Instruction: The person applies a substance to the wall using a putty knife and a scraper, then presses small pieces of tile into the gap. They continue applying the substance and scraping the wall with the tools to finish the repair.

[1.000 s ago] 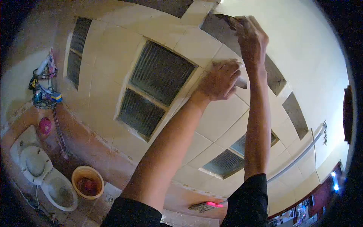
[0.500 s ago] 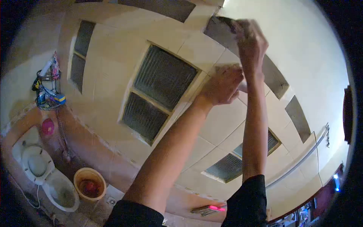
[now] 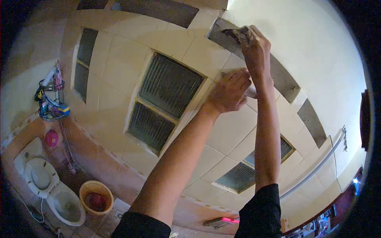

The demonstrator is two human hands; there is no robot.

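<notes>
My right hand (image 3: 258, 49) is raised high, its fingers closed on a dark, white-smeared thing (image 3: 234, 35) whose kind I cannot make out. That thing is in front of a grey recessed panel (image 3: 283, 77) just below the white upper wall. Lower and to the left, my left hand (image 3: 231, 92) has its fingers curled, close to the cream tiles. A pale, rounded item (image 3: 251, 92) shows between its fingers and my right forearm, mostly hidden. Whether the left hand grips it does not show clearly.
Ribbed glass windows (image 3: 171, 82) are set in the tiled wall. Down at the left are a toilet (image 3: 65, 204), an orange bucket (image 3: 96, 198) and a wire rack (image 3: 51, 99) of bottles. A pink-ended brush-like item (image 3: 228, 220) and a grey pipe (image 3: 313, 172) are at right.
My right hand has shifted slightly down and left, with the dark thing now in clearer sight. My left hand stays almost in place. The whole view has tilted a little.
</notes>
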